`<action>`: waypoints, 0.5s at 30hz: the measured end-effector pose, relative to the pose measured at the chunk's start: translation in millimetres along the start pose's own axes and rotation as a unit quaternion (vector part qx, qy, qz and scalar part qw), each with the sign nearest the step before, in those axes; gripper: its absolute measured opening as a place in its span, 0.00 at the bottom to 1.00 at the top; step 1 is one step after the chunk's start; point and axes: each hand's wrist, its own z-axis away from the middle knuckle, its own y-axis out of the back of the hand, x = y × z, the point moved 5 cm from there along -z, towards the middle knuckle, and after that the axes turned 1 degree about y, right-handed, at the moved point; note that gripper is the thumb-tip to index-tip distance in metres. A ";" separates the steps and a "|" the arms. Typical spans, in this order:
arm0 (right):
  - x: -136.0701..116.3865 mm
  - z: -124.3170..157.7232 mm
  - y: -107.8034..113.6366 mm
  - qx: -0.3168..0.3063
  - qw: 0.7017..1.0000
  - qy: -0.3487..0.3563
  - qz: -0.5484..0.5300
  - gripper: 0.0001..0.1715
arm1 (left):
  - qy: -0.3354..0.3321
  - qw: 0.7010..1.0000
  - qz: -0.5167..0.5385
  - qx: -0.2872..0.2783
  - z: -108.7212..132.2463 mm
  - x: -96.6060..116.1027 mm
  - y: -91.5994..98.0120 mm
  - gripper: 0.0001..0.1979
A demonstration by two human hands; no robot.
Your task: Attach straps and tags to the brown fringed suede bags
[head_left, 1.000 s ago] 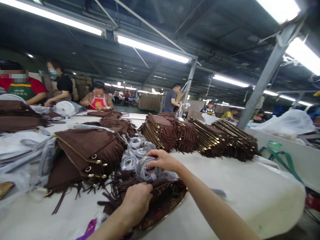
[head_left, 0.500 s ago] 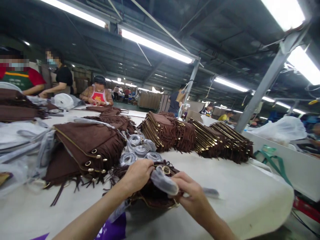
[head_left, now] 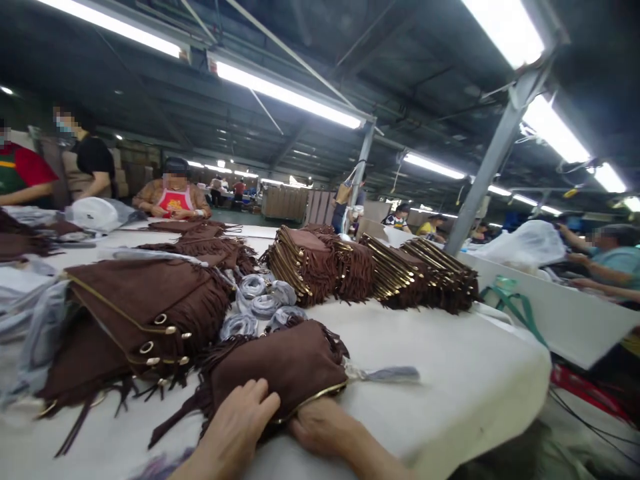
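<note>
Both hands (head_left: 240, 420) lowered, pressing brown bag (head_left: 275, 363)

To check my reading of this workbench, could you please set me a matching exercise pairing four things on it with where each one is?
Things:
1. flat brown suede fringed bag with gold edge
2. grey plastic-wrapped coils
3. green strap
4. row of gold-trimmed brown fringed bags

Places:
A. at the right edge of the white table
B. touched by the left hand and right hand
C. standing on edge across the far side
D. clustered between the bag piles

Pairs: 1-B, 2-D, 3-A, 4-C.
</note>
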 end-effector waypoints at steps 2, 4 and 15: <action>0.4 27.1 12.1 -0.017 0.999 -0.030 -0.006 0.19 | 0.005 1.000 0.001 -0.019 5.9 -7.7 -3.2 0.23; 13.2 53.6 30.3 -0.017 0.998 -0.055 -0.011 0.11 | 0.006 0.999 0.009 -0.039 9.8 -6.9 3.7 0.19; 124.6 79.9 56.7 -0.032 0.968 -0.208 0.134 0.24 | -0.184 0.982 0.026 -0.011 -42.3 41.4 4.7 0.25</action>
